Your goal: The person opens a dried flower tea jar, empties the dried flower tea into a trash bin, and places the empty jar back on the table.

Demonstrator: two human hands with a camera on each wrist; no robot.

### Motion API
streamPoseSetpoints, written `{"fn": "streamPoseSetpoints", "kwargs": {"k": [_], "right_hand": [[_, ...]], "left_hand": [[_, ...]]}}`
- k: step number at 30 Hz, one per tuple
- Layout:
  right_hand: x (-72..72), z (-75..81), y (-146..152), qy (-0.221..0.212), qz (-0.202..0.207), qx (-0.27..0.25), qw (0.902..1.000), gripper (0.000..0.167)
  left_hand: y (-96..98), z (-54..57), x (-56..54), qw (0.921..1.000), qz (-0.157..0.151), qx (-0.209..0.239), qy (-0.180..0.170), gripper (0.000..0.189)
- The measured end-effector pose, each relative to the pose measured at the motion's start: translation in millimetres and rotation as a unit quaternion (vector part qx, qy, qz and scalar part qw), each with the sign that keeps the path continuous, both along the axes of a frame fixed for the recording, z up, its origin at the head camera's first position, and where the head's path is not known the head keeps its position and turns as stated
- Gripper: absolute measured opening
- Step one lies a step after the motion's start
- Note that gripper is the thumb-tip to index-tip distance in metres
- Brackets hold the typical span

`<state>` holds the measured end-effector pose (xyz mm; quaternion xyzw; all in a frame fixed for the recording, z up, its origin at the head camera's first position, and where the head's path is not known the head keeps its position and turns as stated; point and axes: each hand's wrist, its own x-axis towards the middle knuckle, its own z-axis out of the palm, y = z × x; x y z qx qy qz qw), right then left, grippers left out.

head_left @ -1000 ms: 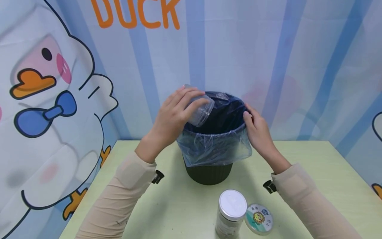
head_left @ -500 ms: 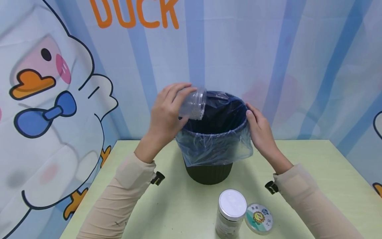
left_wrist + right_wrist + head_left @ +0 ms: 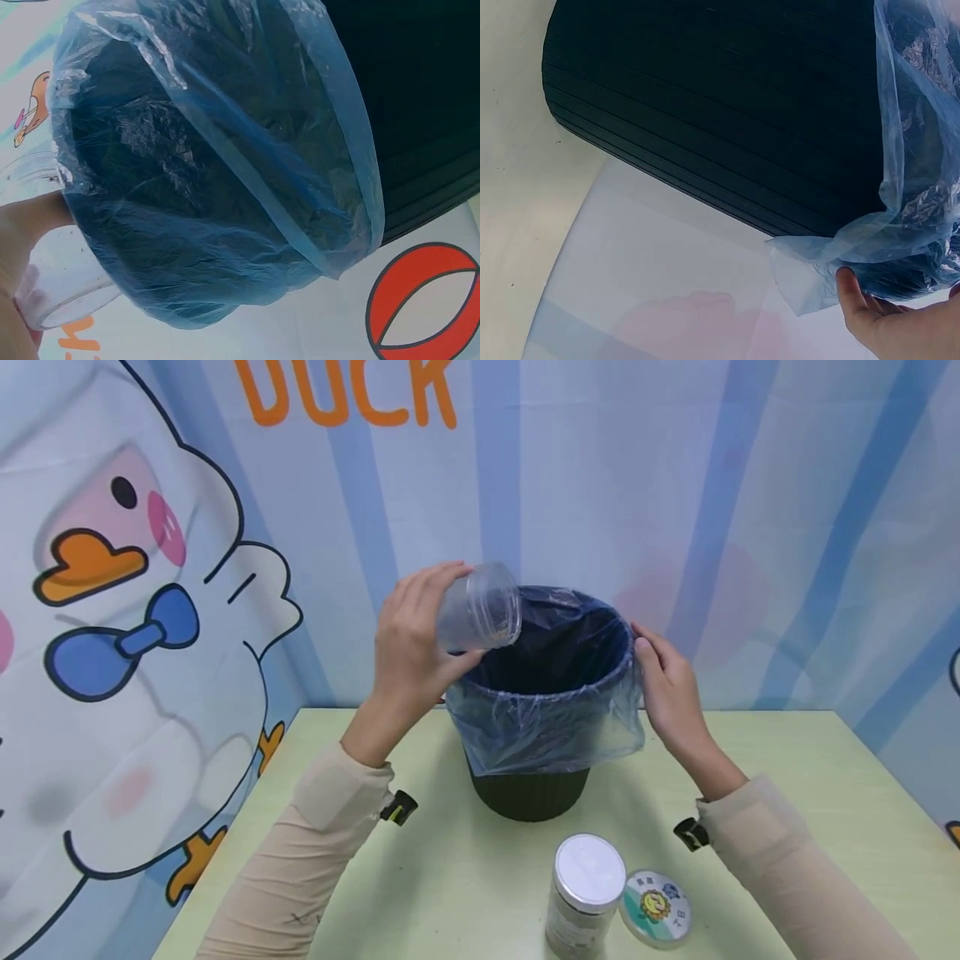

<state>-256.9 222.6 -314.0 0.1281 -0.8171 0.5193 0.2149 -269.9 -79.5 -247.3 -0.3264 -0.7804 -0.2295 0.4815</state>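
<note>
My left hand (image 3: 411,639) grips a clear plastic jar (image 3: 468,610), tilted on its side at the left rim of the bin, its mouth facing right over the opening. A few small bits show inside near the mouth. Part of the jar (image 3: 71,270) shows behind the bag in the left wrist view. The black trash bin (image 3: 531,795) stands upright, lined with a blue translucent bag (image 3: 547,735) folded over its rim. My right hand (image 3: 671,693) holds the bin's right rim through the bag, thumb towards me; in the right wrist view its fingers (image 3: 847,289) touch the bag.
Nearer me on the pale green table (image 3: 450,877) stands a white-lidded jar (image 3: 588,893). Touching or just beside it lies a round printed lid (image 3: 656,908). A duck-patterned cloth backdrop (image 3: 600,485) rises behind the table.
My left hand has drawn the jar left and slightly up, turning it from mouth-down to nearly sideways. My right hand stays on the rim. The view has shifted slightly.
</note>
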Motion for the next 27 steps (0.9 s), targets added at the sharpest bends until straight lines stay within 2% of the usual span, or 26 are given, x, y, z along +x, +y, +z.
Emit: {"fn": "streamPoseSetpoints", "kwargs": {"k": [5,10,14,21,27], "right_hand": [[1.2,-1.3,3,-0.015,0.011,-0.016,0.9997,0.051],[2.3,-3.0,5,-0.021,0.022,-0.030,0.9991,0.049],[3.8,-3.7,6,-0.015,0.026,-0.043,0.9986,0.049],[8.5,-3.5,6,-0.004,0.035,-0.074,0.9967,0.050],[12.0,-2.4,8,0.003,0.054,-0.107,0.9927,0.049]], "left_hand": [[-2.2,0.1,0.1,0.9984,-0.019,0.046,-0.026,0.087],[-5.2,-2.2,1.4,0.9928,-0.033,0.094,-0.067,0.090],[-8.3,-3.3,2.4,0.9845,-0.057,0.134,-0.097,0.092],[-11.7,-1.8,8.6,0.9651,-0.093,0.191,-0.153,0.092],[-17.7,-1.4,14.7,0.9527,-0.097,0.217,-0.189,0.091]]}}
